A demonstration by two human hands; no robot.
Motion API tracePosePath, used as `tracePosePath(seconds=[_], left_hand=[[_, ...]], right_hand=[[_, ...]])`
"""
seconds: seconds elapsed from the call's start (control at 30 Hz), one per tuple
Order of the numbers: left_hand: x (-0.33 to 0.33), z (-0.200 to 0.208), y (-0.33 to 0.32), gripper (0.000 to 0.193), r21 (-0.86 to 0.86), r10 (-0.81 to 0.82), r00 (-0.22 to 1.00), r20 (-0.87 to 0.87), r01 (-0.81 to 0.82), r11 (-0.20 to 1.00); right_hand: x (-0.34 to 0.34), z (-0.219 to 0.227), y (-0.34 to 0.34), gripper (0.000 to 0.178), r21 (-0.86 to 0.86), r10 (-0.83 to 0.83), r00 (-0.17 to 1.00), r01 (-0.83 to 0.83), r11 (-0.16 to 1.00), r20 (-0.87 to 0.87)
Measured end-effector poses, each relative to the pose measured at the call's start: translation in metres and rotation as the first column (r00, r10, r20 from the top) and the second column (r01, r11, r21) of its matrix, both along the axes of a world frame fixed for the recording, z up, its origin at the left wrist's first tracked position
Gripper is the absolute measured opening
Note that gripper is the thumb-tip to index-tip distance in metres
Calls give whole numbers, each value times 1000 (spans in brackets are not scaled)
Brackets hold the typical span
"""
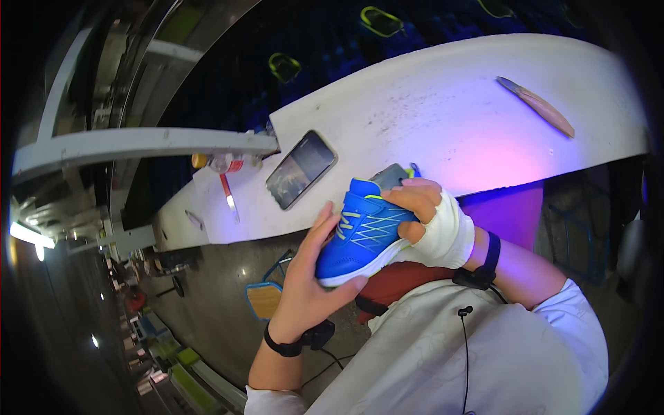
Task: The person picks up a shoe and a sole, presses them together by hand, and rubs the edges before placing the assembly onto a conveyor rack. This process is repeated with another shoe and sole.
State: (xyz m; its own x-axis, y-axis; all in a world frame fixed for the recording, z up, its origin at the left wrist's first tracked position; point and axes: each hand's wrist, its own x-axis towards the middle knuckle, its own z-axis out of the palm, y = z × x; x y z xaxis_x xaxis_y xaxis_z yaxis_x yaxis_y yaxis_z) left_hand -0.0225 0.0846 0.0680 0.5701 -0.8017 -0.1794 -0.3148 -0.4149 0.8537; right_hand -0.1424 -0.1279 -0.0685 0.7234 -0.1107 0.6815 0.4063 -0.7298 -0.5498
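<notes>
By the near edge of the white table [408, 117], our left hand [308, 277] clamps the toe and our gloved right hand [437, 232], fingers bent together, clamps the heel side of 1 blue shoe [360, 232], a 2-ended grip that seems meant to steady it. On the tabletop we have 1 phone [302, 169], 1 wooden-handled knife [538, 107] and 1 slimmer red-handled tool [229, 198], probably set apart to leave us room.

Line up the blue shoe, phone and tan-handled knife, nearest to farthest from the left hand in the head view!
1. Blue shoe: held in the left hand.
2. Phone: ahead, on the table.
3. Tan-handled knife: far right, on the table.
</notes>
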Motion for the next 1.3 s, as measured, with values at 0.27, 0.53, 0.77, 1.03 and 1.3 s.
tracePosePath(seconds=[0.27,0.53,0.77,1.03,1.3], left_hand=[[-16,-15,-14,91,341,63,964,257,-151,928],[-4,6,-27,71,-35,-191,916,354,217,976],[-73,-82,-75,67,-472,32,929,369,158,867],[-78,-86,-92,46,-709,198,975,97,-72,701],[-77,-74,-97,45,-752,158,986,53,-64,656]], right_hand=[[1,-4,15,31,-153,-30,996,42,987,81],[-47,26,-11,73,268,-208,978,207,941,-24],[-65,99,-50,77,225,116,983,-82,971,-143],[-51,115,-45,68,166,71,981,-40,985,-182],[-54,105,-48,69,313,161,980,-118,942,-114]])
